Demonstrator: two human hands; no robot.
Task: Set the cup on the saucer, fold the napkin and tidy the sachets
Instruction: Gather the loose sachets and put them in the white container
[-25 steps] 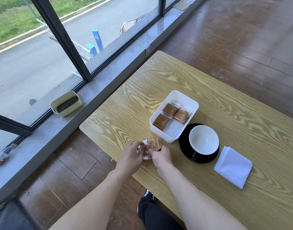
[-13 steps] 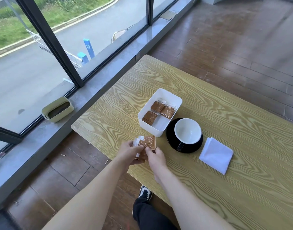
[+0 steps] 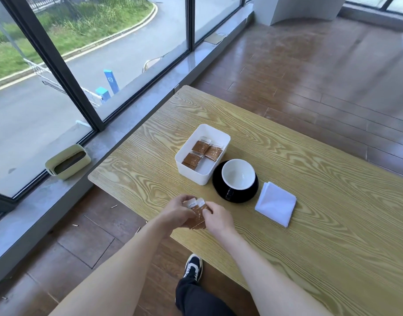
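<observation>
At the near edge of the wooden table, my left hand and my right hand together hold a small stack of brown sachets. The stack is pinched between the fingers of both hands. A white rectangular box beyond my hands contains several more brown sachets. To its right a white cup sits upright on a black saucer. A folded white napkin lies on the table right of the saucer.
A pale green container stands on the grey window sill at the left. Tall glass windows with dark frames run along the left side. My leg and a black shoe show below the table edge on the wooden floor.
The camera view has lifted and pulled back, so everything sits lower in the frame. My hands still hold the sachets at the table's near edge, pressed a little closer together.
</observation>
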